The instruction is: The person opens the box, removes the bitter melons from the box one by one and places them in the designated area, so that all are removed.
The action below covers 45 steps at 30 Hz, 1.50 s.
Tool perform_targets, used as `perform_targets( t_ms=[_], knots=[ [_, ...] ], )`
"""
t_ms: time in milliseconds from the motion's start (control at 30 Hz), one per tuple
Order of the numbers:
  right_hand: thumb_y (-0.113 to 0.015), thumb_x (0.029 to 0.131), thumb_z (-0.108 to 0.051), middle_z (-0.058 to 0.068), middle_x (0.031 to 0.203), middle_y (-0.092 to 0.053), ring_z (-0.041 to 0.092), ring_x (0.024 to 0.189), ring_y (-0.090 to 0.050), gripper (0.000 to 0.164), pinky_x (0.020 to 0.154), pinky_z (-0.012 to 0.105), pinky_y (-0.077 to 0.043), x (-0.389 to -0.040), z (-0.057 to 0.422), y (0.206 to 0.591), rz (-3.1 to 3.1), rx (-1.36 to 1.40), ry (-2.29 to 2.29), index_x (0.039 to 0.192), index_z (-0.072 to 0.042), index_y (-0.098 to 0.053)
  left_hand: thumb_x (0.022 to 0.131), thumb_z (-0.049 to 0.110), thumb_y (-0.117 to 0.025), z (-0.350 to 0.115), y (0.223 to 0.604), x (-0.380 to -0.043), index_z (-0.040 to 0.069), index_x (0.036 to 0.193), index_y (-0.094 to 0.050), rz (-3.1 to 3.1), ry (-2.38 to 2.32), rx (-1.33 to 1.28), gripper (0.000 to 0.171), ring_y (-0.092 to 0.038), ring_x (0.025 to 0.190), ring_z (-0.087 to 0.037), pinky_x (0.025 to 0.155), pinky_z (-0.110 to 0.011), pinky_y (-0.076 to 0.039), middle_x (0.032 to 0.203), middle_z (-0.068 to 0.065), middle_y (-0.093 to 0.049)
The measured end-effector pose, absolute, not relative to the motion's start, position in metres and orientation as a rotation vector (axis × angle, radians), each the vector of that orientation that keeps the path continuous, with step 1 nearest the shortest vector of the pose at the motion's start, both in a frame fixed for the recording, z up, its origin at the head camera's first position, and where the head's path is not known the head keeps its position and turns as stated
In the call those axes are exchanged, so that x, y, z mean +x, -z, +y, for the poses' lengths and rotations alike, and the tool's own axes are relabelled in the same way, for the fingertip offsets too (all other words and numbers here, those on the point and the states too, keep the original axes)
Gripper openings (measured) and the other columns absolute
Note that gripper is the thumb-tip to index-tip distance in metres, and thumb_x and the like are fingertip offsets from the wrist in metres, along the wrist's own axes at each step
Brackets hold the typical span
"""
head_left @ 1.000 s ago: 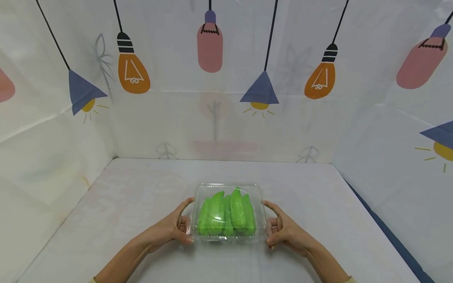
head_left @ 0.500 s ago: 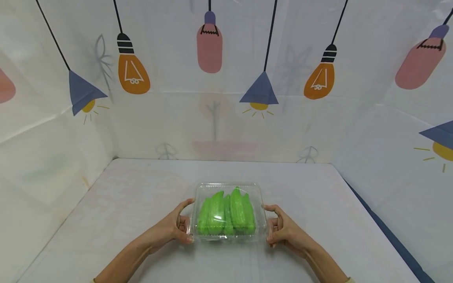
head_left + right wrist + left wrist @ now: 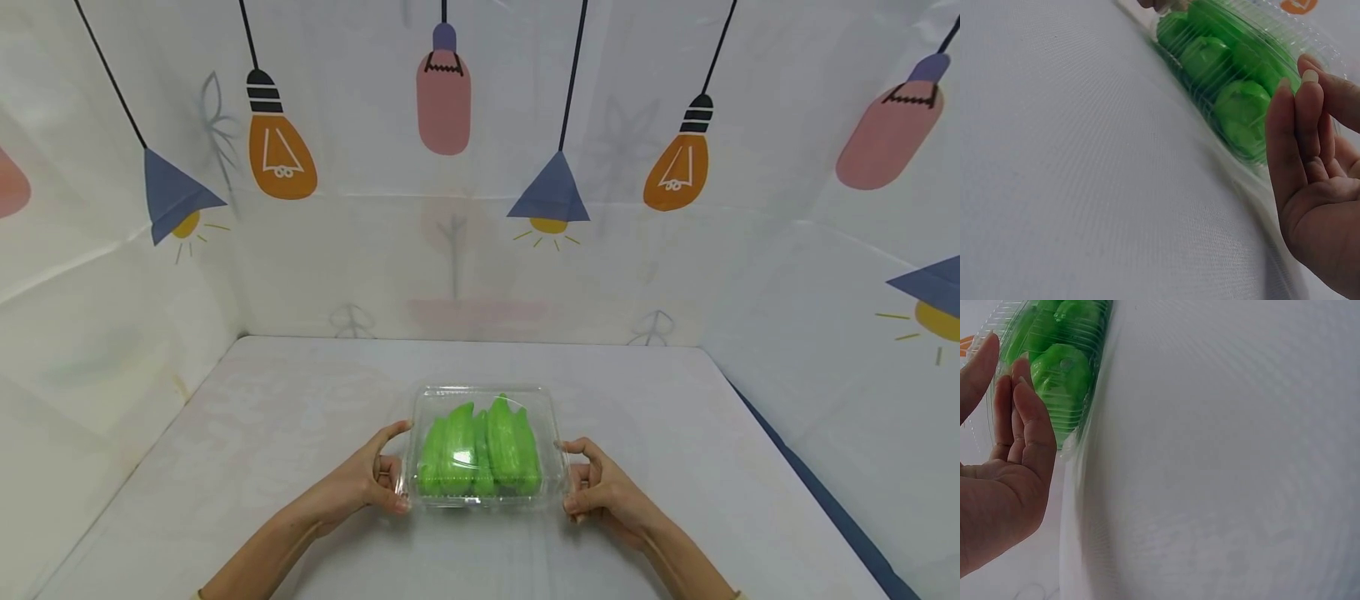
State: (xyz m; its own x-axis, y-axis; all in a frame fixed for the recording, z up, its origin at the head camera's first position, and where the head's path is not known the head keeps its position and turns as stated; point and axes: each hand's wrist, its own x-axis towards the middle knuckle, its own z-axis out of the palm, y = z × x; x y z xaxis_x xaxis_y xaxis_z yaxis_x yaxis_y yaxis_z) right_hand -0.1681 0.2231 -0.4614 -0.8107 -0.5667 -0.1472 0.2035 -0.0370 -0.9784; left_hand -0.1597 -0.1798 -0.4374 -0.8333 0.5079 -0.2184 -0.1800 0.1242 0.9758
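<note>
- Well, there's a clear, rectangular plastic container with ribbed walls (image 3: 553,471) right in front of the person, near the middle of the white-covered table (image 3: 187,483), long side toward them. Whether its base lies flat or is slightly raised, I can't make out.
- Inside are several long, tapered, bright green pieces (image 3: 458,450) standing side by side, their narrow tips pointing away from the person, with the clear top over them and glare on the plastic.
- The bare left hand (image 3: 369,485) grips the container's left end: forefinger stretched up along the side, thumb by the near corner, the other fingers bent in beneath the forefinger.
- The bare right hand (image 3: 609,496) holds the opposite end much the same way, forefinger bent onto the rim, thumb at the near corner, remaining fingers folded under.
- Both wrist views show the fingers right up against the ribbed plastic, the green showing through it.
- Behind the table hangs a pale cloth backdrop (image 3: 360,258) printed with orange light bulbs (image 3: 283,158), pink capsule-shaped lamps (image 3: 444,104) and blue cone-shaped lampshades (image 3: 551,192).
- Along the table's right edge runs a dark blue strip (image 3: 832,508).
</note>
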Motion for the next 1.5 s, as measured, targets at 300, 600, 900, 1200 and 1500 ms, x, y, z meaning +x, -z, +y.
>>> perform_targets(
  t_ms=[300, 600, 900, 1200, 1500],
  knots=[
    [-0.066, 0.083, 0.007, -0.004, 0.074, -0.058, 0.007, 0.058, -0.060, 0.075, 0.061, 0.024, -0.058, -0.165, 0.221, 0.461, 1.700, -0.345, 1.951, 0.143, 0.005, -0.019, 0.073, 0.003, -0.083, -0.180, 0.437, -0.159, 0.019, 0.157, -0.007, 1.917, -1.759, 0.318, 0.115, -0.048, 0.065, -0.010, 0.068, -0.027, -0.053, 0.077, 0.000, -0.049],
    [-0.065, 0.084, 0.007, -0.004, 0.074, -0.060, 0.007, 0.059, -0.061, 0.058, 0.060, 0.024, -0.057, -0.161, 0.220, 0.460, 1.682, -0.330, 1.977, 0.132, 0.001, -0.031, 0.073, 0.004, -0.083, -0.180, 0.437, -0.157, 0.014, 0.156, -0.011, 1.953, -1.751, 0.281, 0.111, -0.050, 0.067, -0.012, 0.069, -0.029, -0.053, 0.080, -0.001, -0.051],
    [-0.064, 0.084, 0.007, -0.005, 0.073, -0.060, 0.006, 0.059, -0.061, 0.046, 0.062, 0.025, -0.058, -0.159, 0.221, 0.459, 1.662, -0.338, 2.001, 0.122, -0.003, -0.040, 0.073, 0.003, -0.083, -0.179, 0.437, -0.157, 0.011, 0.155, -0.014, 1.958, -1.760, 0.259, 0.107, -0.053, 0.069, -0.013, 0.069, -0.029, -0.053, 0.081, -0.001, -0.053],
    [-0.066, 0.084, 0.005, -0.005, 0.074, -0.058, 0.006, 0.060, -0.060, 0.039, 0.064, 0.026, -0.059, -0.158, 0.221, 0.460, 1.668, -0.333, 2.017, 0.116, 0.000, -0.045, 0.073, 0.002, -0.083, -0.179, 0.439, -0.157, 0.009, 0.154, -0.016, 1.955, -1.763, 0.245, 0.106, -0.058, 0.072, -0.015, 0.071, -0.031, -0.055, 0.081, -0.001, -0.053],
    [-0.065, 0.086, 0.004, -0.006, 0.075, -0.061, 0.006, 0.063, -0.061, 0.021, 0.066, 0.025, -0.059, -0.155, 0.221, 0.458, 1.659, -0.335, 2.013, 0.095, -0.012, -0.056, 0.073, 0.002, -0.082, -0.179, 0.438, -0.157, 0.009, 0.154, -0.016, 1.938, -1.773, 0.239, 0.106, -0.058, 0.072, -0.014, 0.072, -0.031, -0.055, 0.081, -0.001, -0.053]
  ],
)
